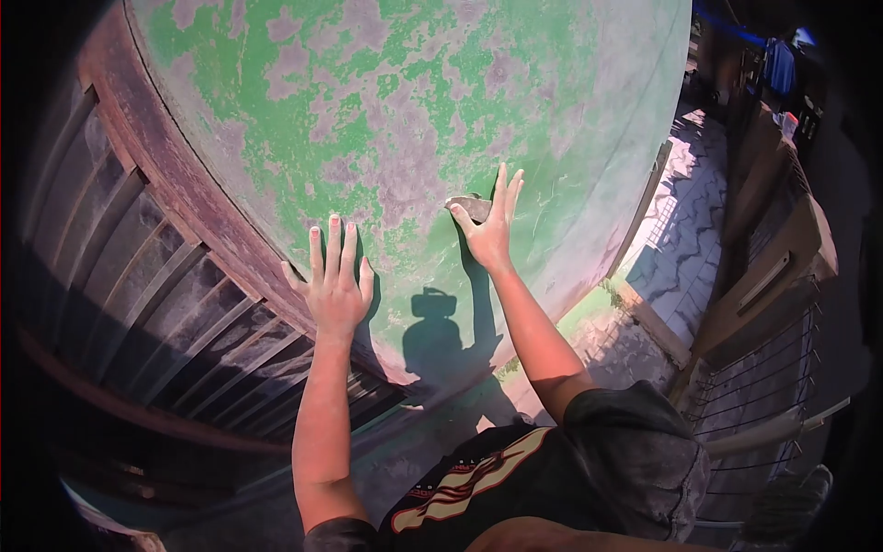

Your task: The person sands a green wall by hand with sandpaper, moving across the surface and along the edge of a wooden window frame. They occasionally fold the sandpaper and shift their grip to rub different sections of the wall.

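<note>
A wall (386, 120) of worn green paint, with greyish patches showing through, fills the middle of the view. My left hand (336, 285) lies flat against its lower left part, fingers spread, holding nothing. To the right, my right hand (490, 235) is pressed to the same wall with its fingers pointing up. Between its thumb and fingers is a small flat grey piece of sandpaper (472, 208), touching the painted surface. Part of the piece is hidden behind the hand.
Left of the wall runs a worn reddish-brown wooden frame (175, 138) beside slatted bars (175, 304). A paved path (681, 239) lies at the right, next to a wooden panel (773, 267) and wire mesh (754, 377). Blue cloth (780, 64) hangs at the upper right.
</note>
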